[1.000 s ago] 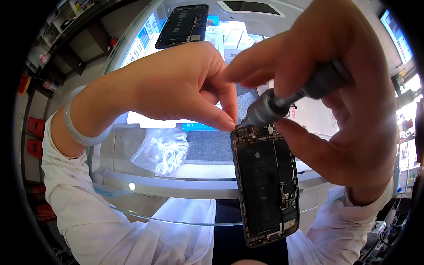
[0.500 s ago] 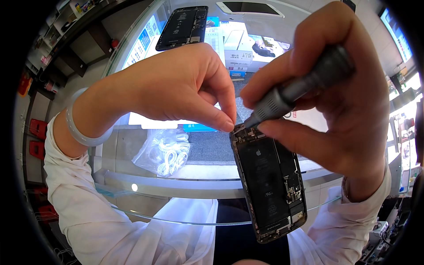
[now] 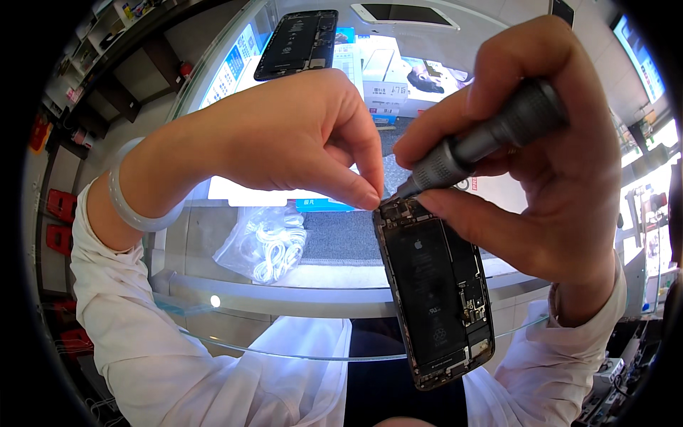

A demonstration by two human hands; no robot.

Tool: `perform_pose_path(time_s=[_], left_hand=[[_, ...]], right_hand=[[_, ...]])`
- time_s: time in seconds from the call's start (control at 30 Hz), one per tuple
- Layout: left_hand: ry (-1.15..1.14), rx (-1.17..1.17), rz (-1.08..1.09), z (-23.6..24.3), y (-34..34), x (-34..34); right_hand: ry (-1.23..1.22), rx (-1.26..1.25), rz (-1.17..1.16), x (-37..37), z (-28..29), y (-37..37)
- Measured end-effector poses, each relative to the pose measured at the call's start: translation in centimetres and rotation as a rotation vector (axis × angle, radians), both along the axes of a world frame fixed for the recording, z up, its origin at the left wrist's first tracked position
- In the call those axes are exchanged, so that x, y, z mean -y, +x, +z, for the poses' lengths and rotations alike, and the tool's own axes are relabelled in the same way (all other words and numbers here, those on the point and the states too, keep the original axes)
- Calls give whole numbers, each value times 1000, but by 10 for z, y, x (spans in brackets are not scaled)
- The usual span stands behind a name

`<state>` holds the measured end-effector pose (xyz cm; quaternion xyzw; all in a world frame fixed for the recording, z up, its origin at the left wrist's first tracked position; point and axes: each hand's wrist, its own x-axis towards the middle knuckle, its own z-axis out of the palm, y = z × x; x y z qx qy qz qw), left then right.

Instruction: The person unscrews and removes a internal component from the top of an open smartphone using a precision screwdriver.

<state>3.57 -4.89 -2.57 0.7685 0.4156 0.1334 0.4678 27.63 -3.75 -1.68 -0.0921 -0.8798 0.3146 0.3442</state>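
An opened smartphone (image 3: 431, 306) lies tilted at the near edge of the glass counter, its black battery and inner boards bare. My right hand (image 3: 548, 206) is closed round a dark grey precision screwdriver (image 3: 473, 146), whose tip points down at the phone's top left corner. My left hand (image 3: 299, 142), with a pale bangle (image 3: 128, 203) at the wrist, has thumb and forefinger pinched together at that same corner. Whatever sits between those fingertips is too small or hidden to make out.
Another opened phone (image 3: 299, 44) rests on the glass at the far left, with a white phone (image 3: 405, 16) beyond it. Inside the showcase are boxes (image 3: 384, 91) and a plastic bag of white cables (image 3: 269, 245). The counter's curved glass edge (image 3: 284, 356) runs close to me.
The screwdriver's handle has dipped slightly, and my right hand has shifted a little with it. My left hand stays pinched at the phone's corner, hardly moved.
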Motion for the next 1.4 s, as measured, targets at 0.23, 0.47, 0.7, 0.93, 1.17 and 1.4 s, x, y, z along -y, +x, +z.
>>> perform_pose_path(time_s=[0.23, 0.47, 0.7, 0.93, 1.17, 1.4], left_hand=[[3, -17, -9, 6, 1, 1], [49, -8, 14, 4, 3, 2], [226, -44, -14, -2, 0, 5], [103, 12, -12, -6, -3, -1], [77, 24, 4, -7, -3, -1], [70, 14, 5, -3, -1, -1]], right_hand=[[-209, -197, -16, 10, -12, -12], [-384, -278, 32, 15, -11, -9], [-155, -110, 20, 9, -6, -7], [-23, -39, 16, 3, -3, -11], [16, -14, 15, 1, 0, -14], [41, 4, 22, 0, 3, -13]])
